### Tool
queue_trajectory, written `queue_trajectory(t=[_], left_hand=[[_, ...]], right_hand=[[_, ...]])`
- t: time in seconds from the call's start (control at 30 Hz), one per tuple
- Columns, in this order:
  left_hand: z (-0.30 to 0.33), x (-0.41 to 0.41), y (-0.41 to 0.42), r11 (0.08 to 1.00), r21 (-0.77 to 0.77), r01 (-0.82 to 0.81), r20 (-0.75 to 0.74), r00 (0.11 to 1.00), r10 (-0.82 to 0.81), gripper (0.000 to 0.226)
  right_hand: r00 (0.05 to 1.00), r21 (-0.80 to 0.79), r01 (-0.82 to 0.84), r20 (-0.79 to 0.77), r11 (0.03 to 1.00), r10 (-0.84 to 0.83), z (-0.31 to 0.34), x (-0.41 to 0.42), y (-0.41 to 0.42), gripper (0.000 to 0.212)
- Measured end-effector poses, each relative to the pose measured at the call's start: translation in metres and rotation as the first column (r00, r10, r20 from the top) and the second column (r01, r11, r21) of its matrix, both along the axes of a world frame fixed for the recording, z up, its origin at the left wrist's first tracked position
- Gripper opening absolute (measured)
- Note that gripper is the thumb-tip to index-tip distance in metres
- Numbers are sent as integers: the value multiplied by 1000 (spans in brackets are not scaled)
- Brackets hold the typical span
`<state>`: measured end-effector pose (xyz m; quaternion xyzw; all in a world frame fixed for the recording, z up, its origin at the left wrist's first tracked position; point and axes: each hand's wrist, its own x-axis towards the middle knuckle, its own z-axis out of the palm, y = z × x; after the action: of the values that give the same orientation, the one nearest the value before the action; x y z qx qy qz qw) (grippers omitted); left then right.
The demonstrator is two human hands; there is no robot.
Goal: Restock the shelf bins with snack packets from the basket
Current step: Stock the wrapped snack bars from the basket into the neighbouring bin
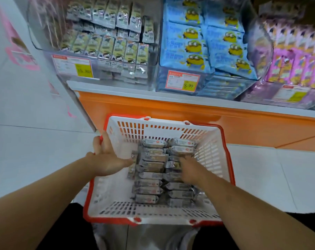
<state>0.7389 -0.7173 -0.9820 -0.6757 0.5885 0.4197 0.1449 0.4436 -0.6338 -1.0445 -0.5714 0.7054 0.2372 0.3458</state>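
Snack packets (158, 170) lie in two rows inside the basket (214, 141), below the shelf bins (106, 47). Left hand (108, 157) is flat against one row. Right hand's (191, 170) grip digs in, maybe pinching packets; I cannot tell. Next, lift some to the bin.

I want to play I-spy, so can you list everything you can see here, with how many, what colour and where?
basket: one, white with red rim, on the floor below the shelf
snack packets: many, grey-silver, two rows inside the basket
left bin: one, clear, shelf left, full of pale green-grey packets
middle bin: one, shelf middle, blue packets with yellow cartoon figures
right bin: one, shelf right, purple packets
price tags: three, yellow patches, bin fronts
shelf base: one, orange, behind the basket
left hand: fingers straight, touching packets
right hand: reaching into packets, grip unclear
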Motion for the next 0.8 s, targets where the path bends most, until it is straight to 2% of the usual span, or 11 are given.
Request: queue_trajectory(t=[0.17, 0.3, 0.53, 0.6, 0.67, 0.7, 0.73, 0.8], left_hand=[[1, 1, 0, 999, 33, 25, 10, 1000, -25, 142], [-1, 2, 0, 999, 41, 33, 10, 999, -33, 141], [24, -1, -1, 998, 63, -24, -98, 995, 30, 144], [38, -5, 0, 999, 21, 41, 25, 999, -41, 134], [57, -13, 1, 980, -64, 189, 204, 963, -173, 112], [70, -18, 0, 958, -97, 271, 221, 944, -244, 101], [87, -24, -2, 933, -115, 342, 169, 932, -321, 90], [129, -34, -7, 892, -145, 427, -65, 896, -440, 70]], right_hand=[[998, -168, -8, -64, 986, -3, -24, 2, 7, 54], [999, -207, 26, -38, 978, -34, -15, -2, 7, 32], [977, -125, -3, 210, 992, 29, 31, 12, -4, 16], [951, -152, 44, 311, 987, 5, 61, 21, -19, 24], [928, -208, 70, 371, 976, 13, 101, 29, -34, 25], [917, -233, 66, 399, 970, 33, 125, 33, -40, 30], [904, -246, 69, 426, 967, 44, 151, 36, -45, 37], [883, -260, 65, 464, 963, 65, 202, 42, -51, 50]])
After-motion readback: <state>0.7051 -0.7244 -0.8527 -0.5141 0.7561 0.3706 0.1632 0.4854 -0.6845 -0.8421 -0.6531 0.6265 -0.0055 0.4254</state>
